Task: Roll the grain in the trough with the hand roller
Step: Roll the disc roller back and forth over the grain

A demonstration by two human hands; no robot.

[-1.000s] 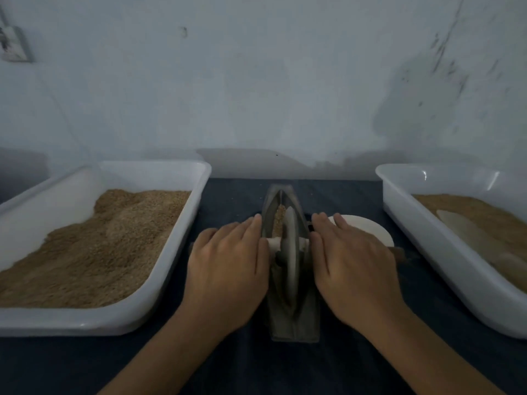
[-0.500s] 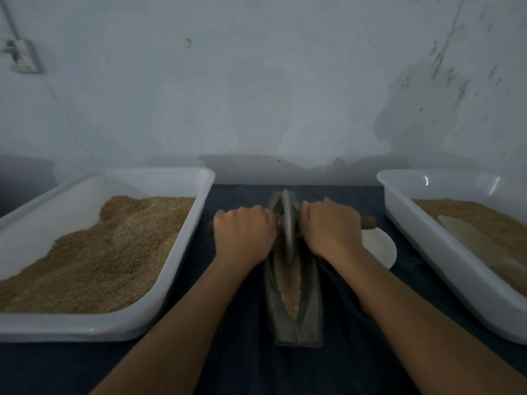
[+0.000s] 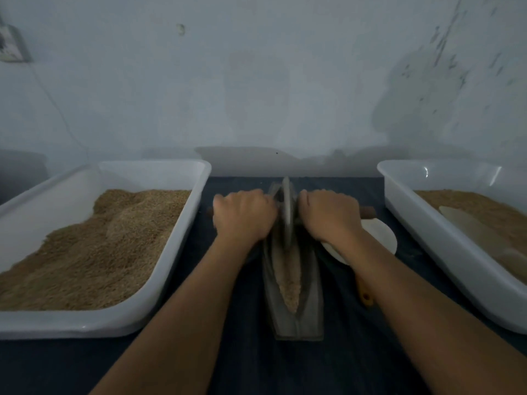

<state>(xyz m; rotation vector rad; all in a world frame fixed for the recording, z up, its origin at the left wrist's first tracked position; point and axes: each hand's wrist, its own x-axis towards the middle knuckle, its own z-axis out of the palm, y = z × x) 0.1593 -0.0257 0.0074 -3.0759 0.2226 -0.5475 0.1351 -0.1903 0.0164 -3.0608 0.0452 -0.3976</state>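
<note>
Head view: both hands, left [image 3: 243, 216] and right [image 3: 328, 216], are curled tight on the roller [image 3: 286, 212] axle, wheel between them at the trough's [image 3: 295, 280] 12 o'clock end. Grain [image 3: 289, 283] lies toward 6 o'clock, below the fingers. Uneven pressure could tilt the wheel and spill grain over the rim.
</note>
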